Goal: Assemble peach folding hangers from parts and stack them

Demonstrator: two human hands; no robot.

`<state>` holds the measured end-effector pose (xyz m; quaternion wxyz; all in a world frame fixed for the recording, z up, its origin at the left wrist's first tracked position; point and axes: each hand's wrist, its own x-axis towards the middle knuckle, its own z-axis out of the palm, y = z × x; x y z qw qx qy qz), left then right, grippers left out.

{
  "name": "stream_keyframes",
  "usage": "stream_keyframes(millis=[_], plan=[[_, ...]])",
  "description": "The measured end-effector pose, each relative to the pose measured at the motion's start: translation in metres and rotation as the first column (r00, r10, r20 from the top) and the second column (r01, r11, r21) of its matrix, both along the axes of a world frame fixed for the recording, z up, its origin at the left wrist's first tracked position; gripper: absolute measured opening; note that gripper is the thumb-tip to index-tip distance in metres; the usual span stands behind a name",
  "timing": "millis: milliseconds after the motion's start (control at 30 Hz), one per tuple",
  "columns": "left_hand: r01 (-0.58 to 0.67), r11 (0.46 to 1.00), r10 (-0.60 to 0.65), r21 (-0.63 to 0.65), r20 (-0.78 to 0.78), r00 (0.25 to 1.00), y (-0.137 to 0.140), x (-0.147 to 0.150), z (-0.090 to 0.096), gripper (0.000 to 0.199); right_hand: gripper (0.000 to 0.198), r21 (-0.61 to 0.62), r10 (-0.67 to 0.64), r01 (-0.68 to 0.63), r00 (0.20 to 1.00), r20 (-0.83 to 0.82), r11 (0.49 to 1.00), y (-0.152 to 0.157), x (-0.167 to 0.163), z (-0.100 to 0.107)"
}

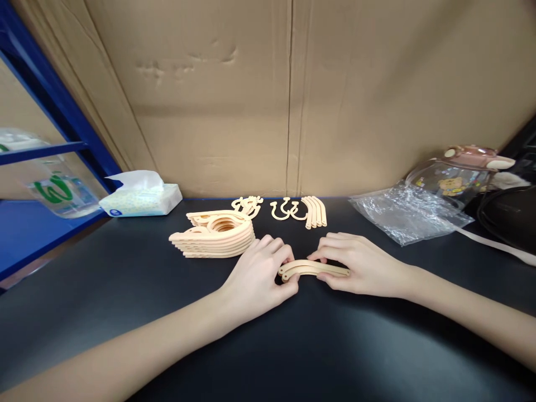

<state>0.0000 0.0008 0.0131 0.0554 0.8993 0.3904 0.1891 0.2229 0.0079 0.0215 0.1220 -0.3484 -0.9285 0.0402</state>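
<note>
Both hands grip a pair of curved beige plastic hanger arms (310, 264) low over the black table. My left hand (264, 269) pinches their left ends, where small holes show. At the other end, my right hand (355, 262) has its thumb and fingers closed around the pieces. Left of my left hand lies a stack of beige hanger parts (215, 237). Behind the hands are loose hooks (288, 209), a bunch of smaller pieces (248, 205) and a row of curved hanger arms (316, 212).
A tissue pack (142, 198) sits at the back left beside a blue metal frame (62, 106). To the right are a crumpled clear plastic bag (406, 212), a clear bottle with a pink lid (456, 173) and a pale strap (494, 243). Cardboard (218, 111) walls the back.
</note>
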Motion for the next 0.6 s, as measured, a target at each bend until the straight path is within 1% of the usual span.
stream_keyframes(millis=[233, 600], plan=[[0.012, 0.999, -0.010, 0.044, -0.049, 0.999, 0.0014, 0.0008, -0.0014, 0.006, 0.019, -0.056, -0.015, 0.014, 1.000, -0.019, 0.998, 0.0015, 0.0071, -0.0004], [0.027, 0.999, -0.025, 0.038, -0.050, 0.998, 0.0004, 0.0003, -0.0021, 0.006, 0.018, -0.137, -0.043, 0.034, 0.997, -0.065, 0.990, 0.0023, 0.0066, -0.0020]])
